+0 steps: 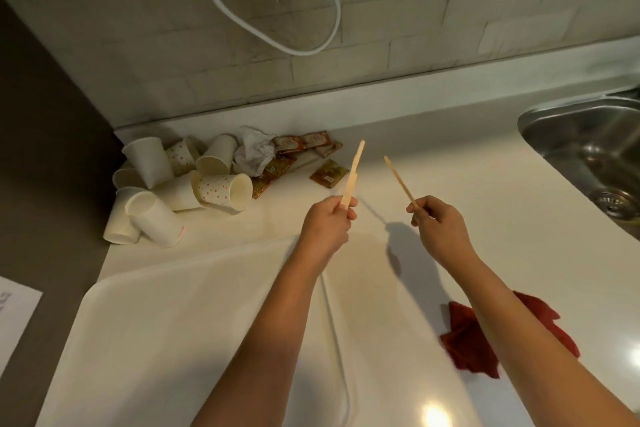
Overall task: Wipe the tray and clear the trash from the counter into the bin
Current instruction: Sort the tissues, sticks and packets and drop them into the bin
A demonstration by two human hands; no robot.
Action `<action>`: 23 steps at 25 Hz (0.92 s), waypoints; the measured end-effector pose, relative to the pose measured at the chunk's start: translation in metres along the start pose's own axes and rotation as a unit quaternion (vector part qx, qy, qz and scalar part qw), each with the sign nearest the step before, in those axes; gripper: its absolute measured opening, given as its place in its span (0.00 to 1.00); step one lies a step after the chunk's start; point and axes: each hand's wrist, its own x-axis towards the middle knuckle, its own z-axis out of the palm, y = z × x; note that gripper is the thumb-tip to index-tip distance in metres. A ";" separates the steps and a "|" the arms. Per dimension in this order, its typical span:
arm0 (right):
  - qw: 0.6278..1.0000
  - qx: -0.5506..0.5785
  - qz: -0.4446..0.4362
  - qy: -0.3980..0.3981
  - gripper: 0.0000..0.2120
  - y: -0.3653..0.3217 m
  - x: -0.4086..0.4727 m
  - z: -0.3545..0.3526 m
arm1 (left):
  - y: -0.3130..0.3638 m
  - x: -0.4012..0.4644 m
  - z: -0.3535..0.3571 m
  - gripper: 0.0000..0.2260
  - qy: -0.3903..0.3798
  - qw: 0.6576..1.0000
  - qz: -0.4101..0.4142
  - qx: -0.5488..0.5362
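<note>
Both hands hold thin wooden stirring sticks above the pale tabletop [433, 163], beyond the wide white plastic tray [173, 322].

Risk first: the pinches sit at the very ends, so a stick could slip and fall onto the tray or roll toward the steel sink [588, 149]. The left hand [327, 224] pinches the broader flat stick [354, 174]; the right hand [437, 225] pinches the thinner stick [400, 180], both fingers clenched, forearms stretched forward over the tray. Left of the sticks lie tipped paper cups [173, 184], crumpled tissue [254, 151] and brown sachets [304, 146]; a red cloth [467, 340] lies right of the tray.
</note>
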 end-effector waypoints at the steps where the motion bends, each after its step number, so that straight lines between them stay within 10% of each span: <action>1: 1.000 0.004 0.000 0.016 0.11 0.001 -0.011 -0.007 | 0.000 -0.012 0.005 0.14 -0.021 1.000 0.009 -0.009; 23: 0.951 0.093 -0.021 0.293 0.12 0.170 -0.160 -0.210 | -0.055 -0.189 0.222 0.14 -0.275 0.961 0.026 0.003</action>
